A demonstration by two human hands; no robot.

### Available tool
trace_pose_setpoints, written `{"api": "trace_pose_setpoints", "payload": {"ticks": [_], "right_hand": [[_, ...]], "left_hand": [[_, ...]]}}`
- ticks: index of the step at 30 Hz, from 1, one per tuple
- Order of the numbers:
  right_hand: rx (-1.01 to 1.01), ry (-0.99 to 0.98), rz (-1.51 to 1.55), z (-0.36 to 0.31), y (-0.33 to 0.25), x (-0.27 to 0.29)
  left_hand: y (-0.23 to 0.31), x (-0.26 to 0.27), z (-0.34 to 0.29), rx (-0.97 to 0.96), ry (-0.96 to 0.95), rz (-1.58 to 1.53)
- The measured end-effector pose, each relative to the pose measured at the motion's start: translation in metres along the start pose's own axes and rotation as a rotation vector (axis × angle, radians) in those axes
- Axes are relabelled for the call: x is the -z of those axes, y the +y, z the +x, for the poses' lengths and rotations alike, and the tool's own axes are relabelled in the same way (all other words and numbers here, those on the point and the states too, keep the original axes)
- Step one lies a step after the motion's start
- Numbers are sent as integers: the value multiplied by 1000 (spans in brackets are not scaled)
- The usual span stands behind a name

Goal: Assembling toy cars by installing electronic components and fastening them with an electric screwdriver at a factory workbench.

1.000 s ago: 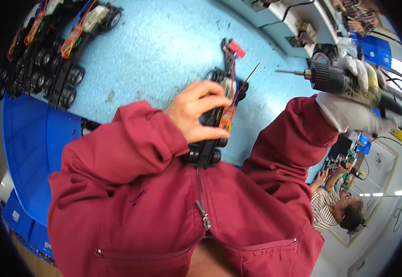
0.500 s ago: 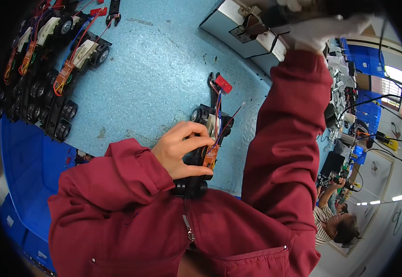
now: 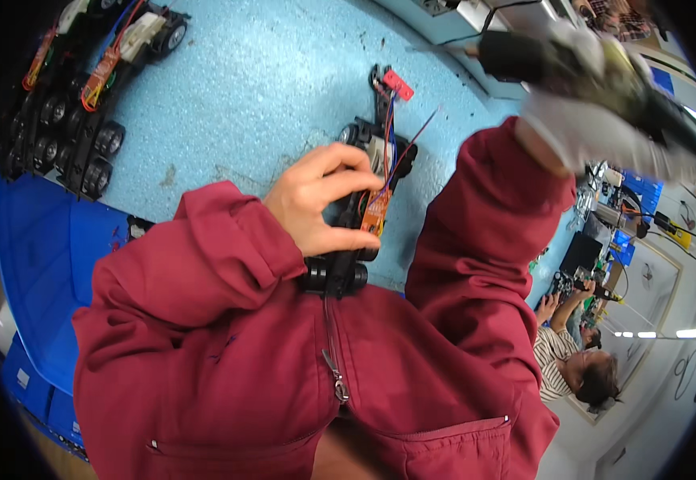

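Observation:
A black toy truck chassis (image 3: pixel 343 274) with wheels lies on the blue table in front of me. My bare left hand (image 3: pixel 320 200) grips it from the left, with thumb and fingers around the orange circuit board (image 3: pixel 375 213). Red and blue wires run from the board to a small red plate (image 3: pixel 397 85) at the chassis's far end. On the upper right, my right hand (image 3: pixel 604 132), in a white glove, is wrapped round an electric screwdriver (image 3: pixel 516 58). Its bit points left, above the table and apart from the chassis. Motion blurs the glove.
Several similar chassis (image 3: pixel 84 120) with boards and wires stand at the table's left edge. A blue bin (image 3: pixel 36 272) sits below that edge. A pale metal box (image 3: pixel 464 24) stands at the back. Farther right, a person in a striped top (image 3: pixel 556 364) works at the bench.
My right hand has drawn away from the metal box toward the right and nearer, bringing the electric screwdriver into plain view. My left hand stays on the chassis. The whole view has shifted.

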State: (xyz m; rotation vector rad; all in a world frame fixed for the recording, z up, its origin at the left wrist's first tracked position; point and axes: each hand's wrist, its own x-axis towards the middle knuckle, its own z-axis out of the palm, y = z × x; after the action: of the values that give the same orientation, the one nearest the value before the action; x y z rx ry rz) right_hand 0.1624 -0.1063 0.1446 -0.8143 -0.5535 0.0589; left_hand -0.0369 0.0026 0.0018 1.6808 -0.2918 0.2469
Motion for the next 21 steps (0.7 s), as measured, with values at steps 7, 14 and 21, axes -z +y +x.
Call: {"api": "trace_pose_setpoints", "payload": {"ticks": [7,14,21], "right_hand": [[-263,-213,-83,-100,-48,3],[-256,-184,-142,-117,-37,9],[-215,-111,-173,-118,-27,-1]], "left_hand": [[-2,3,-2,-8,1,25],[-4,1,-4,-25,-13,22],[-5,1,-5,-35,-21,2]]}}
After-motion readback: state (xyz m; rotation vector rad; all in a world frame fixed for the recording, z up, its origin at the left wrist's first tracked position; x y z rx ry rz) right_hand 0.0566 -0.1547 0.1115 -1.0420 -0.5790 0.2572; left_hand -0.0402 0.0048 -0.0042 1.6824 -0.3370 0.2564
